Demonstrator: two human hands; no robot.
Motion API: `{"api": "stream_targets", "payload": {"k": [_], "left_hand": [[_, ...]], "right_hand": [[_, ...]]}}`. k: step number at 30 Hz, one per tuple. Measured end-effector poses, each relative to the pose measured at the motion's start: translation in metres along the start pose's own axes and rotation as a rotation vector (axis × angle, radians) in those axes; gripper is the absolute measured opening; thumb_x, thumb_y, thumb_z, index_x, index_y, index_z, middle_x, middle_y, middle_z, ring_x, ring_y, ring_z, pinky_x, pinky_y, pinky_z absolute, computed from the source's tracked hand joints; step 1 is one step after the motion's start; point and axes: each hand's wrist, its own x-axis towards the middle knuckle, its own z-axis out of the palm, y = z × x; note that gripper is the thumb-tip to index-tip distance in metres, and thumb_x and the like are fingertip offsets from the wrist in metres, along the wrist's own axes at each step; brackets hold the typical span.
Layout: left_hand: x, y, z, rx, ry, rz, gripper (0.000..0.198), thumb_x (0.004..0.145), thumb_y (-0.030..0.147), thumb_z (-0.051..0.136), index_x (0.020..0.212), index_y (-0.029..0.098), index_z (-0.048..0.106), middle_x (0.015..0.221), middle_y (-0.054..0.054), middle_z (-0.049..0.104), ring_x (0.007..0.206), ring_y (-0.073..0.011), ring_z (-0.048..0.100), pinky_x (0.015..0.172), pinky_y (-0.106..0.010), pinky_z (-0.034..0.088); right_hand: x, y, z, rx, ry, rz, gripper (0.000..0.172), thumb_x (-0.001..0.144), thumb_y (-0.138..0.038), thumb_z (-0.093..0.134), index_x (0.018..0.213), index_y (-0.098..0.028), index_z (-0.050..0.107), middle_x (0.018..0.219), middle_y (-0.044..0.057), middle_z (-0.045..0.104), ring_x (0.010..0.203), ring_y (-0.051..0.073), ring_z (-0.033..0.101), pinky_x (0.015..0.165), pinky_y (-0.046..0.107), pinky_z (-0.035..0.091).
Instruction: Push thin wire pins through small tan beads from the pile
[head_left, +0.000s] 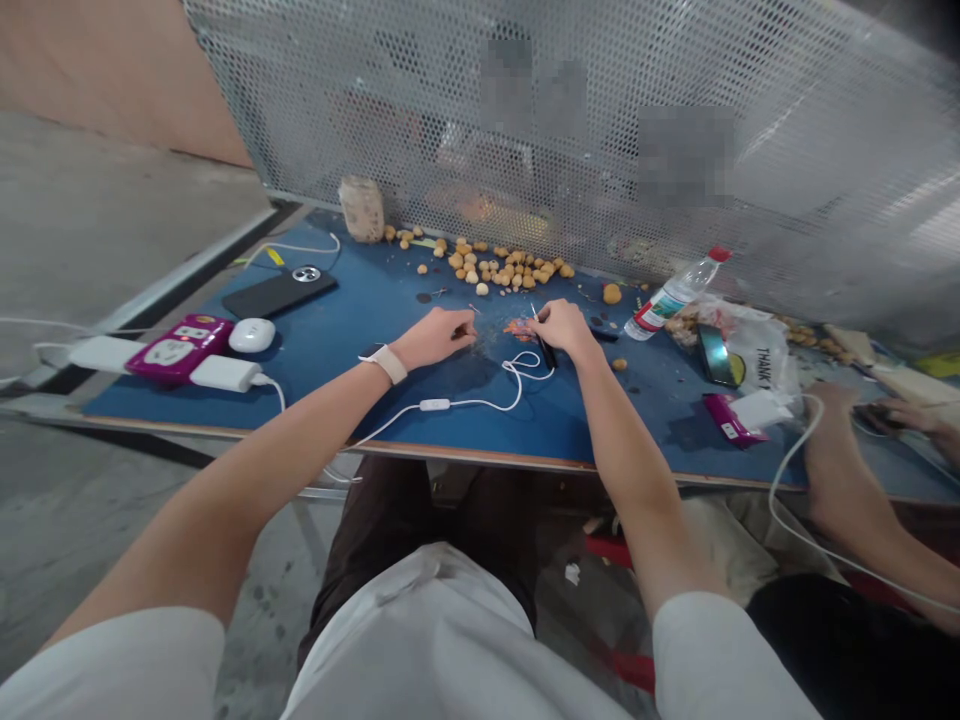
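We look down on both hands working close together near the middle of a blue surface [360,300]. The left hand [433,338], with a pale wristband [385,363] at its wrist, has its fingers drawn in, pinching a small dark piece [459,332] too tiny to make out. The right hand [562,328] is curled, its fingers pinching a slim black-handled tool [544,349]. The tool's long axis runs roughly front to back and tilts: the black handle sits lower and nearer us, while the thin metal tip points up and away, leaning slightly left. It stays just off the surface, as far as we can tell, beside a scrap of orange material [519,329] lying between the two hands.

A white earphone cable [450,404] loops just below the hands. Farther off, tan round nuggets [495,270] spread along the foot of a perforated metal screen [600,130] — well apart from the work. A dark phone [279,292] and a magenta socket [178,348] sit to the left, a plastic water bottle [675,300] to the right, and a co-worker's hand [911,415] reaches in at the far right edge.
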Motion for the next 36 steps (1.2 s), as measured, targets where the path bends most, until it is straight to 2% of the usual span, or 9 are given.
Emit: {"api": "stream_targets", "payload": {"k": [3, 5, 8, 11, 18, 23, 26, 31, 36], "left_hand": [[0.002, -0.005, -0.002, -0.031, 0.019, -0.010, 0.029, 0.098, 0.029, 0.086, 0.081, 0.025, 0.062, 0.114, -0.013, 0.094, 0.105, -0.0289, 0.085, 0.101, -0.040, 0.062], [0.003, -0.006, -0.004, -0.027, 0.029, -0.004, 0.028, 0.093, 0.030, 0.090, 0.079, 0.025, 0.066, 0.111, -0.013, 0.095, 0.103, -0.0286, 0.084, 0.101, -0.040, 0.063], [0.004, -0.004, -0.004, -0.016, 0.024, -0.001, 0.021, 0.092, 0.028, 0.090, 0.081, 0.024, 0.073, 0.099, -0.010, 0.091, 0.093, -0.0261, 0.079, 0.094, -0.038, 0.060], [0.003, -0.002, -0.004, -0.018, 0.015, -0.009, 0.019, 0.093, 0.024, 0.091, 0.083, 0.023, 0.075, 0.089, -0.006, 0.085, 0.083, -0.0237, 0.074, 0.086, -0.035, 0.053], [0.003, -0.007, -0.001, 0.003, 0.016, 0.039, 0.020, 0.098, 0.022, 0.091, 0.087, 0.024, 0.074, 0.088, -0.004, 0.084, 0.084, -0.0248, 0.078, 0.086, -0.035, 0.055], [0.003, -0.010, 0.001, 0.055, 0.004, 0.071, 0.016, 0.098, 0.019, 0.087, 0.089, 0.024, 0.075, 0.090, -0.005, 0.086, 0.084, -0.0252, 0.079, 0.085, -0.035, 0.057], [0.003, -0.009, 0.001, 0.038, -0.025, 0.098, 0.013, 0.097, 0.017, 0.086, 0.090, 0.024, 0.078, 0.092, -0.004, 0.087, 0.086, -0.0248, 0.080, 0.087, -0.035, 0.058], [0.002, -0.005, 0.002, 0.010, -0.075, 0.111, 0.012, 0.098, 0.017, 0.086, 0.091, 0.024, 0.080, 0.095, -0.004, 0.088, 0.088, -0.0244, 0.080, 0.089, -0.035, 0.057], [0.001, -0.003, 0.002, -0.007, -0.095, 0.121, 0.013, 0.099, 0.018, 0.085, 0.089, 0.024, 0.078, 0.094, -0.004, 0.086, 0.087, -0.0249, 0.076, 0.089, -0.037, 0.055]], "right_hand": [[0.001, -0.005, 0.007, 0.186, 0.070, -0.055, 0.012, 0.106, -0.019, 0.080, 0.108, -0.021, 0.091, 0.125, 0.019, 0.098, 0.132, 0.040, 0.094, 0.125, 0.049, 0.071], [0.002, -0.010, 0.014, 0.344, 0.093, -0.094, 0.011, 0.105, -0.019, 0.076, 0.107, -0.021, 0.086, 0.120, 0.017, 0.097, 0.124, 0.036, 0.095, 0.123, 0.048, 0.073], [0.002, -0.015, 0.025, 0.606, 0.079, -0.149, 0.008, 0.107, -0.027, 0.072, 0.107, -0.023, 0.079, 0.100, 0.009, 0.089, 0.099, 0.029, 0.091, 0.104, 0.046, 0.078], [0.001, -0.019, 0.032, 0.722, 0.061, -0.235, 0.013, 0.109, -0.036, 0.072, 0.110, -0.024, 0.077, 0.093, 0.002, 0.080, 0.083, 0.024, 0.081, 0.092, 0.042, 0.076], [-0.005, -0.026, 0.027, 0.656, 0.037, -0.336, 0.027, 0.122, -0.037, 0.058, 0.115, -0.024, 0.080, 0.082, 0.000, 0.071, 0.077, 0.023, 0.072, 0.089, 0.036, 0.064], [-0.009, -0.028, 0.017, 0.475, 0.093, -0.358, 0.036, 0.128, -0.039, 0.057, 0.115, -0.021, 0.085, 0.097, 0.009, 0.085, 0.096, 0.029, 0.080, 0.097, 0.038, 0.057], [-0.012, -0.030, 0.014, 0.392, 0.083, -0.351, 0.036, 0.128, -0.036, 0.057, 0.112, -0.020, 0.086, 0.108, 0.012, 0.091, 0.104, 0.032, 0.085, 0.100, 0.038, 0.056], [-0.017, -0.037, 0.015, 0.430, 0.041, -0.349, 0.036, 0.126, -0.027, 0.055, 0.108, -0.020, 0.086, 0.088, 0.008, 0.086, 0.090, 0.029, 0.084, 0.097, 0.038, 0.059], [-0.014, -0.044, 0.017, 0.500, -0.016, -0.304, 0.032, 0.122, -0.020, 0.062, 0.099, -0.021, 0.085, 0.096, 0.010, 0.088, 0.093, 0.029, 0.086, 0.098, 0.037, 0.062]]}}
